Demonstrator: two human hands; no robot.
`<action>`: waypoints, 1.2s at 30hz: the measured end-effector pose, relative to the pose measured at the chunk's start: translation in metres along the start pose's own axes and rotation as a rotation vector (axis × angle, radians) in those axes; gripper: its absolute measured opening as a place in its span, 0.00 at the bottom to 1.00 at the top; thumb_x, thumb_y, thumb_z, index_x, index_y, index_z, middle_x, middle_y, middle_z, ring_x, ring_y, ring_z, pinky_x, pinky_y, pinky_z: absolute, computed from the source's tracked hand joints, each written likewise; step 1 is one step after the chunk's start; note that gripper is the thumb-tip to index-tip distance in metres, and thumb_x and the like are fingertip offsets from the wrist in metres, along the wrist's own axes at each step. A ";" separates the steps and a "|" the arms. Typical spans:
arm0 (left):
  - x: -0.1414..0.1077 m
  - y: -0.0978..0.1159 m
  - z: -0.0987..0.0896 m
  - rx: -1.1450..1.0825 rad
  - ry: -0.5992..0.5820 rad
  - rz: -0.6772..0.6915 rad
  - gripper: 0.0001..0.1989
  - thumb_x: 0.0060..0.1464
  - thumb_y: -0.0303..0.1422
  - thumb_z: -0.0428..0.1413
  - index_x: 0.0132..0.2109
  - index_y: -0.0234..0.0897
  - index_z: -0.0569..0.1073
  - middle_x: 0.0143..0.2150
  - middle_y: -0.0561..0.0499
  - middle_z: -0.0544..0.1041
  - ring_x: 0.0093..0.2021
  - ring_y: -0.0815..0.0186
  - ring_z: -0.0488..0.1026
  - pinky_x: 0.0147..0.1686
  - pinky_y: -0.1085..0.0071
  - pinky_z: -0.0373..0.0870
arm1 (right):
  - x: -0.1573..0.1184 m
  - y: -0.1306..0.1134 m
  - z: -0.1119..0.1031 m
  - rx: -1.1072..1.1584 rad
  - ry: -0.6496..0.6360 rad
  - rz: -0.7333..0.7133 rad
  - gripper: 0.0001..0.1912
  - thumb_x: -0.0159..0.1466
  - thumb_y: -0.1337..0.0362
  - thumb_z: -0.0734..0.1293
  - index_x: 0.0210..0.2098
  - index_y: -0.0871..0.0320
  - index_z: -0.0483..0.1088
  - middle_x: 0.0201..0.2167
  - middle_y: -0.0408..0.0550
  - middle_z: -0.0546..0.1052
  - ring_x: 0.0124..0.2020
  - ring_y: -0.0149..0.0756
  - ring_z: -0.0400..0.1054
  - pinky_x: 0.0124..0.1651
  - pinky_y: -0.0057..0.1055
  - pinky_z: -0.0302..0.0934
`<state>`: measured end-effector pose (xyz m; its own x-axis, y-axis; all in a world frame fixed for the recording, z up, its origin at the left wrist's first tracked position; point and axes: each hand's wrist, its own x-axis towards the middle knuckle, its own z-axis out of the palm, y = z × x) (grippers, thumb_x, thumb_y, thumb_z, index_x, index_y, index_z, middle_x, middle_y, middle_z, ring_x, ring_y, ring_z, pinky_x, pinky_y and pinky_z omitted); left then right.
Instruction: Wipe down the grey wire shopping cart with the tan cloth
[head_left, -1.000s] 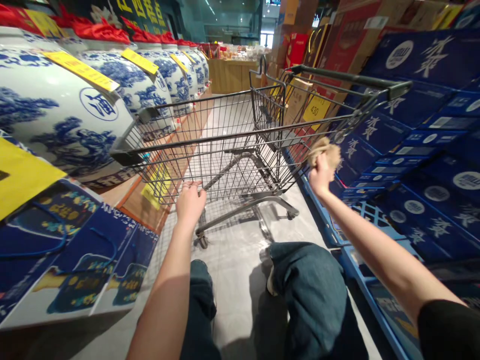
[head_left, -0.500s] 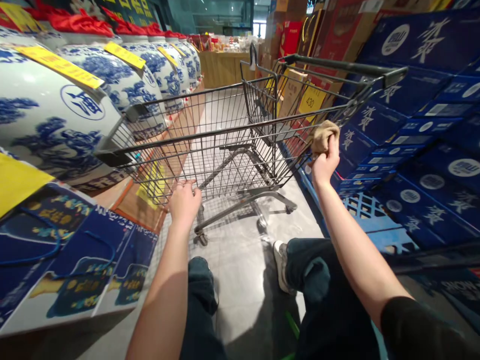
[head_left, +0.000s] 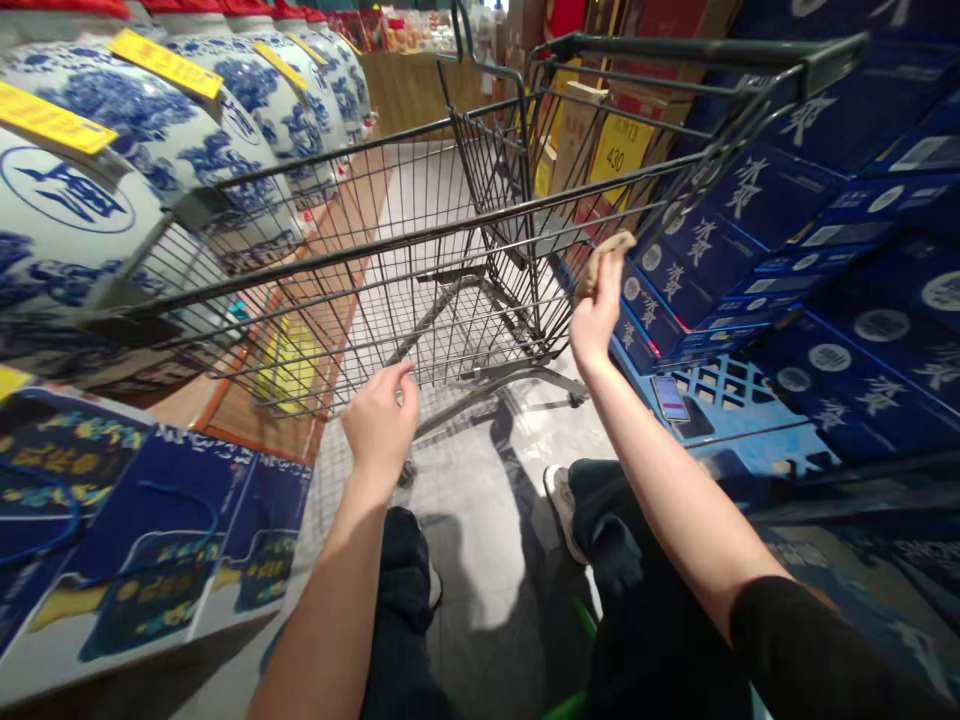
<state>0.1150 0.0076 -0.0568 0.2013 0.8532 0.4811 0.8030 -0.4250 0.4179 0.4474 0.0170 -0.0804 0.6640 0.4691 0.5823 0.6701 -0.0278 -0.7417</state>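
Observation:
A dark wire shopping cart (head_left: 360, 255) stands crosswise in front of me, its handle on the right. My left hand (head_left: 382, 420) is at the bottom edge of its near side, with fingers curled around the lower wires and partly hidden. My right hand (head_left: 596, 315) holds a tan cloth (head_left: 609, 258) against the near side wires, toward the handle end. The fingers press the cloth flat, and part of it is hidden behind them. No goods show in the basket.
Blue-and-white jars (head_left: 217, 75) line a wooden ledge (head_left: 330, 265) on the left, above dark blue gift boxes (head_left: 157, 520). Stacked blue cartons (head_left: 712, 240) rise on the right beside a blue plastic pallet (head_left: 780, 435) with a phone (head_left: 670, 398) on it. Grey floor (head_left: 480, 540) lies between.
My right hand has moved left and slightly up along the cart side with the cloth, which now lies flatter. The cart appears higher and nearer. My left hand stays at the lower edge.

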 end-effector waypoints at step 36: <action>0.019 0.035 0.055 -1.282 -0.247 -0.469 0.26 0.37 0.39 0.73 0.44 0.33 0.78 0.45 0.46 0.84 0.45 0.57 0.81 0.46 0.65 0.77 | -0.064 -0.084 -0.015 0.852 -1.015 0.641 0.23 0.51 0.60 0.73 0.47 0.53 0.80 0.42 0.43 0.83 0.36 0.33 0.73 0.29 0.23 0.64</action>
<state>0.1775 0.0253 -0.0752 0.2596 0.9657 0.0090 -0.2204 0.0501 0.9741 0.3535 -0.0242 -0.0504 0.0127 0.9921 -0.1250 -0.2745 -0.1167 -0.9545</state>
